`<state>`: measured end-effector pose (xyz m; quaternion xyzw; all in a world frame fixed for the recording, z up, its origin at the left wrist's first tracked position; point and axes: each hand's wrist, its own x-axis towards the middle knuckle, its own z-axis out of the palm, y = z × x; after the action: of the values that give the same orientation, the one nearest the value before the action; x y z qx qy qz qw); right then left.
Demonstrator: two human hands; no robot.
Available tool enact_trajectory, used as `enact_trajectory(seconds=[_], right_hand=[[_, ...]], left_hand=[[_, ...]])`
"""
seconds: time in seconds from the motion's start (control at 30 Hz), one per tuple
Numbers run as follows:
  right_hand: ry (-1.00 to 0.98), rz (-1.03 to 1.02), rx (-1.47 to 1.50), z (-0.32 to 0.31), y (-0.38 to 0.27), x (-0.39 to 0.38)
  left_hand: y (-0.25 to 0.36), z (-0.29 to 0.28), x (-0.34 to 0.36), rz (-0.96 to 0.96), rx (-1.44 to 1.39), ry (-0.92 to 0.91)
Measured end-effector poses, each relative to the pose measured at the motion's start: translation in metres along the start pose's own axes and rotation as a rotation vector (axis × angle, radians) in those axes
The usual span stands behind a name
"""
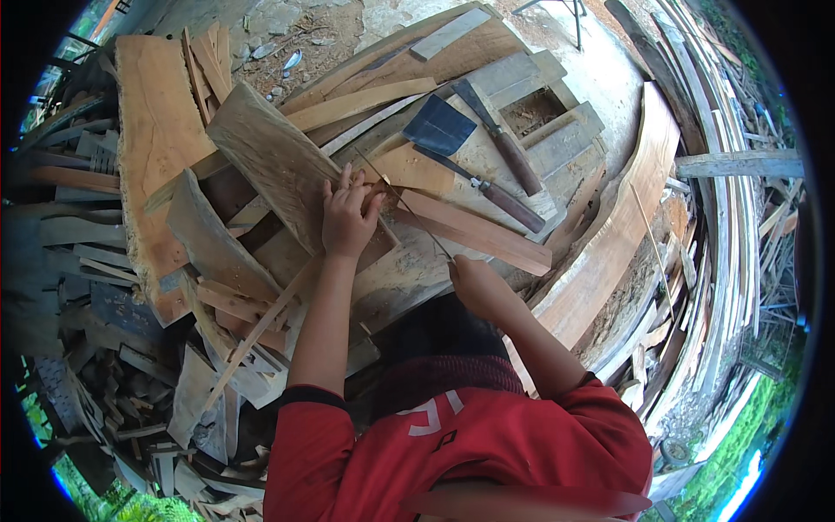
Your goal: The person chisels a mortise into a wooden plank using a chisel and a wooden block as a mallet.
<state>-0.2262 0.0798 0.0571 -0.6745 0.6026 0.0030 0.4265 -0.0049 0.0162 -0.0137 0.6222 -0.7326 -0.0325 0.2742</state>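
Observation:
My left hand (352,217) presses with bent fingers on a small light piece of wood (384,180) lying across the worked boards. My right hand (471,283), lower and to the right, is closed on the near end of a thin saw-like tool (417,225), whose narrow length runs diagonally up past my left fingers. A reddish wooden strip (487,239) lies just right of that tool. Two bladed tools with wooden handles, one higher (513,163) and one lower (509,204), rest on boards beyond my hands, beside a wide dark blade (439,124).
A weathered plank (265,152) lies left of my hands, with a live-edge slab (152,122) farther left. A long wavy board (600,270) runs along the right. Scrap piles (130,374) and stacked strips (722,217) flank the work. A metal stand (576,26) is at the back.

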Motion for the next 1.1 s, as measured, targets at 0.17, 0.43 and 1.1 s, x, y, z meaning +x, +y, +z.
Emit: enact_trajectory(seconds=[0.17,0.43,1.1], right_hand=[[0.122,-0.174,-0.029,0.004,-0.029,0.063],[-0.021,-0.040,-0.032,-0.007,-0.010,0.006],[0.126,-0.252,0.007,0.009,-0.007,0.046]], left_hand=[[0.002,-0.001,0.003,-0.004,-0.015,-0.006],[-0.001,-0.001,0.000,-0.021,-0.068,-0.004],[0.000,0.000,0.002,0.039,-0.058,0.002]])
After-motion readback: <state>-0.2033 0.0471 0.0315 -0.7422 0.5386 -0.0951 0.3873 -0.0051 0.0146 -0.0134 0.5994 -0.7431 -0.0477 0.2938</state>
